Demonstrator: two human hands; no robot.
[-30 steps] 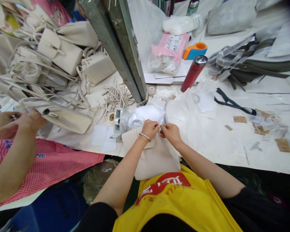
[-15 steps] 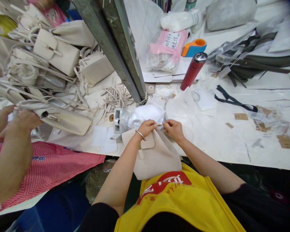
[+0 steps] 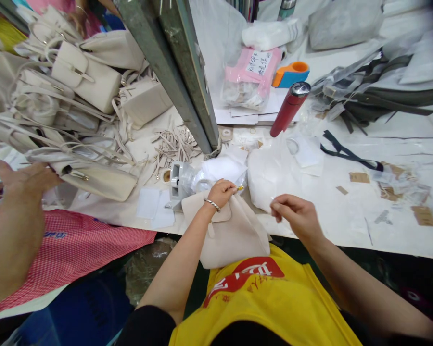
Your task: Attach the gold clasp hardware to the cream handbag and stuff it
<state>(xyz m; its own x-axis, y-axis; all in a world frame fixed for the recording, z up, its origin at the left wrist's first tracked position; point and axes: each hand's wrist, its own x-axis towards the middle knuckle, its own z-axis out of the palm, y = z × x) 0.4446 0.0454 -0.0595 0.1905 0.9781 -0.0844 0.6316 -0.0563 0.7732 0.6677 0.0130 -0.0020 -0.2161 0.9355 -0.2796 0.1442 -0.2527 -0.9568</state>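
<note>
A beige handbag (image 3: pixel 240 235) with a flap rests against my apron at the table's front edge. My left hand (image 3: pixel 222 193), wearing a twisted bracelet, is closed at the bag's top edge and pinches a small gold metal fitting (image 3: pixel 240 188) there. Off to the right of the bag, above the table's edge, my right hand (image 3: pixel 299 215) is pinched at the fingertips. A tiny pale bit shows at those fingertips, too small to name. Just beyond the hands lie a clear plastic-wrapped bundle (image 3: pixel 216 168) and a white plastic bag (image 3: pixel 270 173).
A metal post (image 3: pixel 187 72) rises from the table. Beige handbags (image 3: pixel 86 77) are piled at left, beside a co-worker's hand (image 3: pixel 29 180). Behind stand a red flask (image 3: pixel 290 109) and an orange-blue tape dispenser (image 3: pixel 291 74). Dark straps (image 3: pixel 353 151) lie at right.
My right hand has moved away from the gold fitting, to the right and toward me. My left hand stays at the bag's top edge. The co-worker's hand at left has shifted slightly.
</note>
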